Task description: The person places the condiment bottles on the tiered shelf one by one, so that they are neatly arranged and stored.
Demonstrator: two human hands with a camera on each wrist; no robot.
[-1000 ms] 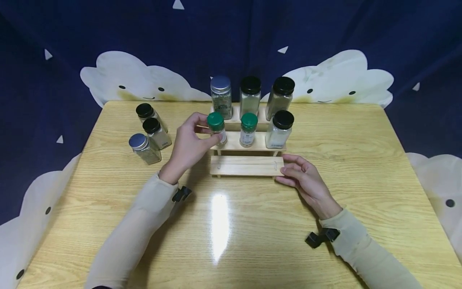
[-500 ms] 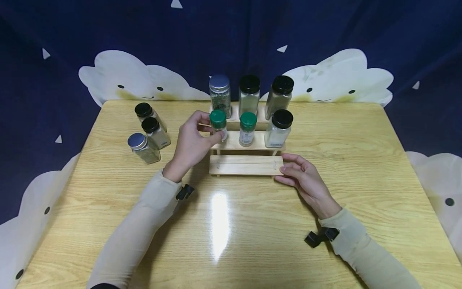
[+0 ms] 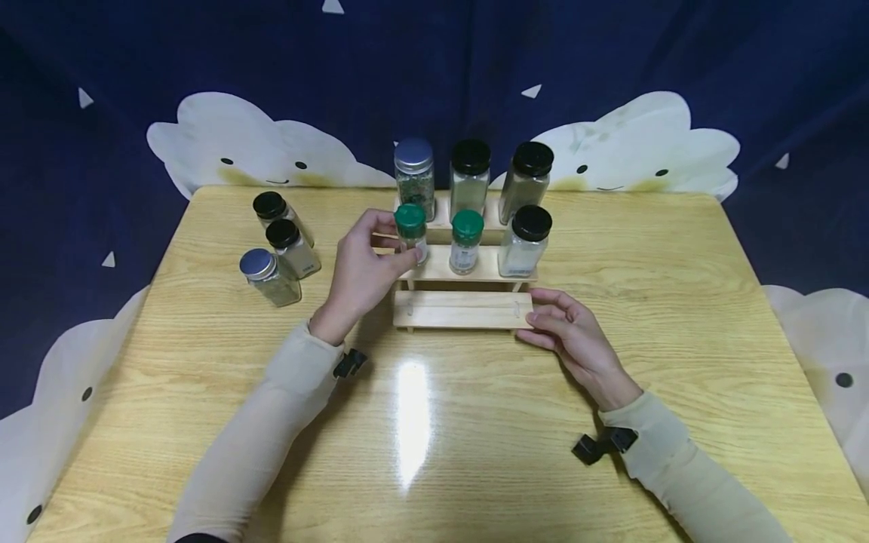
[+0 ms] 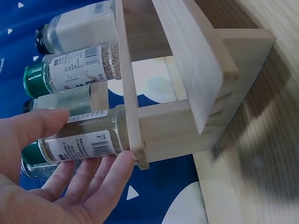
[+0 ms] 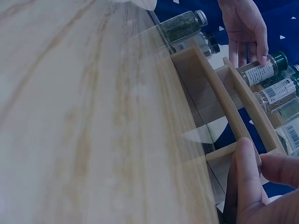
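A three-step wooden rack (image 3: pixel 463 310) stands on the table. On the left end of its middle step is a green-capped spice jar (image 4: pixel 84 143), upright, and my left hand (image 3: pixel 366 264) grips it between thumb and fingers. The jar's base meets the step in the left wrist view. Beside it are a second green-capped jar (image 3: pixel 465 243) and a black-capped jar (image 3: pixel 526 243) of white contents. My right hand (image 3: pixel 575 335) pinches the right end of the lowest step, thumb on top; that step bears no jar.
Along the top step stand a silver-capped jar of green flakes (image 3: pixel 415 181) and two black-capped jars (image 3: pixel 470 185). Left of the rack, two more black-capped jars (image 3: pixel 293 249) and a silver-capped jar (image 3: pixel 271 277) stand on the wooden table (image 3: pixel 502 445). A dark blue curtain (image 3: pixel 434 68) hangs behind.
My left hand and the green-capped jar have shifted slightly right and back on the middle step. My right hand stays on the rack's end.
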